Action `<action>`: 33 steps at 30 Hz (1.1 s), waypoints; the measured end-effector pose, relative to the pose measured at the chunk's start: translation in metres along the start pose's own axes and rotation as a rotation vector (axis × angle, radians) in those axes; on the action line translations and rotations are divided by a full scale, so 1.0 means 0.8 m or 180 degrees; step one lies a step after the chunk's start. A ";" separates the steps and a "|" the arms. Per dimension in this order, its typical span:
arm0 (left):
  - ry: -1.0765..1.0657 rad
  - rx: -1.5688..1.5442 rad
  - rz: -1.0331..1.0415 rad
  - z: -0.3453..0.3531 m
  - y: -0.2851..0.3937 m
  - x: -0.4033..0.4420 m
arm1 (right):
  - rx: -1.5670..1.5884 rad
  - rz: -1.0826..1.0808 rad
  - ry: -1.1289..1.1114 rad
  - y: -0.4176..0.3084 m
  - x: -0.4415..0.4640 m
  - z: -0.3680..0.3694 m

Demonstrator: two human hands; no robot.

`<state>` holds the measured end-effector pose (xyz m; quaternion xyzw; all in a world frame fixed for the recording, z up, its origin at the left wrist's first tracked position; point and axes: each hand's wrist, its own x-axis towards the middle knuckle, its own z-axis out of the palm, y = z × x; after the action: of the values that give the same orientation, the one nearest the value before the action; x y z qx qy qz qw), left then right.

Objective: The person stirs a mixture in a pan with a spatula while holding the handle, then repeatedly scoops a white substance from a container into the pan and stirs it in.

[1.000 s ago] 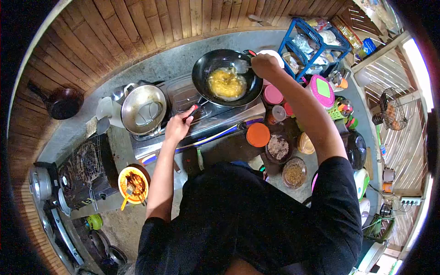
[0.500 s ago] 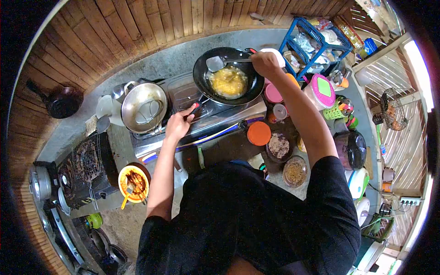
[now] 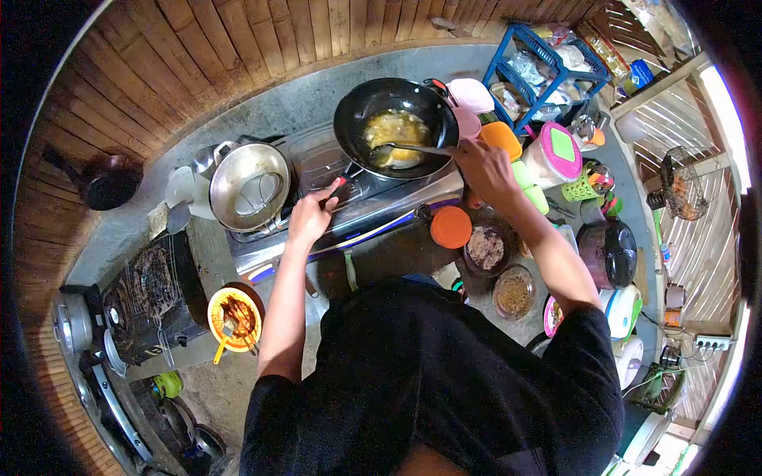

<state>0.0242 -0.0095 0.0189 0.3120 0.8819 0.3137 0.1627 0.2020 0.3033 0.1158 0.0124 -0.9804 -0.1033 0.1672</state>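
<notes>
Head view: my long-handled metal spatula (image 3: 425, 148) has swung from the far side of the runny yellow food (image 3: 403, 125) to its near-left edge.
That puts its blade at the food in the round black wok (image 3: 348, 127). My right hand (image 3: 486, 166) grips the spatula; my left hand (image 3: 309, 218) is closed on the wok's black-and-red handle (image 3: 341, 189). An orange square lid (image 3: 502, 141) crowds my right.

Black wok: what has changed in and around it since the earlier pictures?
The spatula has swung from the wok's far side down to the near side of the yellow food. The right hand has come nearer the body with it, from beside the far rim. Nothing was let go or newly gripped. The left hand stays on the wok handle; the wok and silver pan look unmoved.
</notes>
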 end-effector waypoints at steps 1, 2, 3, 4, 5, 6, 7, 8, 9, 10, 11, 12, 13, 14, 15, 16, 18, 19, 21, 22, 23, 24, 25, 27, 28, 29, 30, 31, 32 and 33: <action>0.0060 -0.0023 0.0102 0.003 -0.005 0.001 | 0.0144 0.0176 -0.0158 0.002 -0.009 -0.009; 0.0128 -0.0046 0.0201 0.003 -0.006 0.002 | 0.0377 0.0489 -0.0242 -0.004 -0.017 -0.029; 0.0122 -0.0048 0.0190 0.004 -0.007 0.001 | 0.0385 0.0486 -0.0252 -0.003 -0.025 -0.037; 0.0118 -0.0017 0.0147 0.003 -0.005 0.000 | 0.0501 0.0664 -0.0104 0.002 -0.035 -0.042; 0.0117 0.0014 0.0109 0.002 -0.004 -0.001 | 0.0613 0.0844 0.0049 0.003 -0.040 -0.051; 0.0108 0.0016 0.0104 0.001 -0.003 -0.001 | 0.0335 0.1021 -0.0496 0.005 -0.043 -0.064; 0.0089 0.0029 0.0066 0.001 -0.002 -0.002 | 0.0342 0.1030 -0.0506 0.007 -0.052 -0.067; 0.0079 0.0044 0.0039 0.000 0.000 -0.001 | 0.0313 0.1008 -0.0549 0.013 -0.061 -0.070; 0.0077 0.0050 0.0048 0.000 0.000 0.000 | 0.0283 0.0985 -0.0591 0.015 -0.065 -0.072; 0.0036 0.0046 -0.0008 0.001 -0.002 0.001 | 0.0295 0.0999 -0.0653 0.014 -0.066 -0.077; -0.0001 0.0042 -0.0064 0.002 -0.003 0.001 | 0.0296 0.1004 -0.0648 0.012 -0.068 -0.076; -0.0003 0.0043 -0.0062 0.004 -0.005 0.002 | 0.0336 0.1022 -0.0784 0.011 -0.071 -0.073; 0.0020 0.0007 -0.0018 0.005 -0.007 0.002 | 0.0374 0.1043 -0.0920 0.009 -0.074 -0.068; 0.0046 -0.0027 0.0025 0.006 -0.006 0.003 | 0.0374 0.1049 -0.0918 0.006 -0.076 -0.057; 0.0045 -0.0021 0.0030 0.005 -0.006 0.002 | 0.0513 0.1018 -0.0864 0.000 -0.076 -0.037; 0.0005 -0.0017 -0.0006 0.003 -0.004 0.002 | 0.0651 0.0987 -0.0807 -0.006 -0.074 -0.018; -0.0024 -0.0013 -0.0034 0.004 -0.003 0.001 | 0.0641 0.1010 -0.1126 -0.023 -0.065 0.021; 0.0098 0.0026 0.0121 0.008 -0.007 0.001 | 0.0634 0.1020 -0.1450 -0.031 -0.056 0.031; 0.0235 0.0072 0.0271 0.008 -0.010 0.001 | 0.0875 0.1087 -0.0938 -0.046 -0.033 0.025; 0.0200 0.0047 0.0239 0.009 -0.010 0.000 | 0.1112 0.1159 -0.0441 -0.049 -0.028 0.021; 0.0173 0.0022 0.0210 0.008 -0.010 0.001 | 0.1111 0.1146 -0.0428 -0.044 -0.024 0.023; 0.0191 0.0025 0.0206 0.008 -0.010 0.001 | 0.0981 0.1270 -0.0399 -0.034 -0.021 0.026; 0.0194 0.0010 0.0221 0.009 -0.013 0.002 | 0.0851 0.1397 -0.0373 -0.022 -0.018 0.032; 0.0186 -0.0008 0.0251 0.009 -0.009 0.001 | 0.0697 0.1547 -0.0600 0.015 -0.022 0.060; 0.0124 -0.0002 0.0141 0.005 -0.004 0.000 | 0.0605 0.1694 -0.0462 0.025 -0.020 0.060; 0.0062 0.0004 0.0028 0.003 0.000 -0.001 | 0.0515 0.1839 -0.0325 0.030 -0.021 0.061; 0.0058 0.0004 0.0034 0.005 -0.001 -0.001 | 0.0334 0.1882 -0.0395 0.036 -0.024 0.061; 0.0132 0.0038 0.0112 0.006 -0.003 0.000 | 0.0331 0.1886 -0.0397 0.038 -0.028 0.062; 0.0208 0.0071 0.0185 0.007 -0.005 0.000 | 0.0489 0.1909 -0.0288 0.041 -0.034 0.066; 0.0212 0.0068 0.0180 0.008 -0.006 0.000 | 0.0648 0.1926 -0.0178 0.043 -0.038 0.070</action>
<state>0.0254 -0.0098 0.0107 0.3279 0.8810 0.3190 0.1209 0.2128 0.3500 0.0611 -0.2658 -0.9492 0.0494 0.1612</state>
